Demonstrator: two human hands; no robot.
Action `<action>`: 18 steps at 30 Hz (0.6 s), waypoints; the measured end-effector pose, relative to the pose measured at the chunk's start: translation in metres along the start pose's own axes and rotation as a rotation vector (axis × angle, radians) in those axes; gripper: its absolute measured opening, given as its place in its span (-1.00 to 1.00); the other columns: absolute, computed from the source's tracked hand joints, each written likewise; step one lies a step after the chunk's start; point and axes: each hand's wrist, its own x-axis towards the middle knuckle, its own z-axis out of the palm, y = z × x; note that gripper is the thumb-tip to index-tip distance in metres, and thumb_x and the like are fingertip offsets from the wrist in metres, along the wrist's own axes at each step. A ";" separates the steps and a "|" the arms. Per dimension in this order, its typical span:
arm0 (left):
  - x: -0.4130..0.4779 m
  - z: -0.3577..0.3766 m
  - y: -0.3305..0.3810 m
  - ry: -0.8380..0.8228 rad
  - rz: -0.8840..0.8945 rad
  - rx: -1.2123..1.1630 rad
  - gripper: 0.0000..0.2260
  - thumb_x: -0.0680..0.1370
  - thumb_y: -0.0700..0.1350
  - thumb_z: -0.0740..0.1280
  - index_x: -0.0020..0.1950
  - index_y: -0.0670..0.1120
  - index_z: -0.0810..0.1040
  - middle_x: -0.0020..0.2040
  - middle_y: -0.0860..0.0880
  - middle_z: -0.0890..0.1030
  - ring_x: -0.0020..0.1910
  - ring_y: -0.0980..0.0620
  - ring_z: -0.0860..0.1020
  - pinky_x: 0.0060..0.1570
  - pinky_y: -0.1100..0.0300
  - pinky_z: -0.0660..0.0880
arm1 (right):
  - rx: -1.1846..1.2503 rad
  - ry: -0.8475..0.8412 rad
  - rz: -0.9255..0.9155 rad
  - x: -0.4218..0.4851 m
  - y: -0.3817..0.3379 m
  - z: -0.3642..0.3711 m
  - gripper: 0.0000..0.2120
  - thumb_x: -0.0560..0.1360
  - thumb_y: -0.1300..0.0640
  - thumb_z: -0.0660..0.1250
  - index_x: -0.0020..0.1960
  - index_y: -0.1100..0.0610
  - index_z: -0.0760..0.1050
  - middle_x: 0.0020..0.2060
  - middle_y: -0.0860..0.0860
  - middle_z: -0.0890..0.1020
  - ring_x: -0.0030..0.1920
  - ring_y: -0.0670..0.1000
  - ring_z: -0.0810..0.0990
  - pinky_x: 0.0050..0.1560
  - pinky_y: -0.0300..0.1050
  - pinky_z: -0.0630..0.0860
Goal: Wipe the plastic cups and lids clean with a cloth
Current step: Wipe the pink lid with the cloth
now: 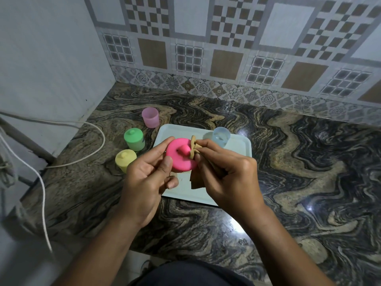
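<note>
Pink lid [179, 163] is pinched by its left rim in the left hand [144, 182], above the tray [239, 147]; the right hand [225, 176], fingers clamped on the brown cloth [194, 149], holds it against the lid just right of the knob [184, 150].

Above the pale tray [239, 148], the left hand [144, 182] pinches a pink lid [179, 162] by its rim, and the right hand [224, 174] presses a brown cloth [194, 145] against the lid's knob. A clear blue cup [221, 137] stands in the tray's far right corner. Off the tray's left edge on the stone counter [288, 162] stand three more: a pink cup [150, 117] without a lid, then a green cup [134, 139] and a yellow cup [125, 159] — both lidded.
</note>
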 end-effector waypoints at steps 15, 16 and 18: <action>-0.004 0.003 -0.001 0.029 -0.032 0.047 -0.66 0.51 -0.15 0.31 0.28 -0.12 0.59 -0.07 -0.01 0.68 -0.32 0.19 0.48 -0.47 0.33 0.41 | 0.061 0.016 0.009 0.006 -0.005 0.004 -0.85 0.51 0.45 0.43 0.03 0.31 0.72 0.01 -0.17 0.66 -0.07 -0.11 0.74 -0.10 -0.08 0.67; -0.003 0.003 -0.003 0.058 -0.028 0.044 -0.69 0.53 -0.11 0.30 0.25 -0.13 0.61 -0.01 -0.04 0.70 -0.21 0.14 0.55 -0.42 0.31 0.46 | 0.080 0.010 0.014 0.005 -0.006 0.005 -0.85 0.52 0.46 0.42 0.03 0.32 0.71 0.01 -0.18 0.66 -0.10 -0.08 0.73 -0.13 -0.07 0.67; -0.003 0.004 -0.006 0.091 -0.015 0.051 -0.69 0.57 -0.07 0.26 0.22 -0.19 0.61 0.09 -0.13 0.70 0.03 -0.03 0.66 -0.24 0.17 0.60 | 0.096 -0.001 0.021 0.002 -0.006 0.006 -0.83 0.53 0.46 0.41 0.05 0.31 0.71 0.03 -0.20 0.65 -0.15 -0.06 0.73 -0.20 -0.07 0.67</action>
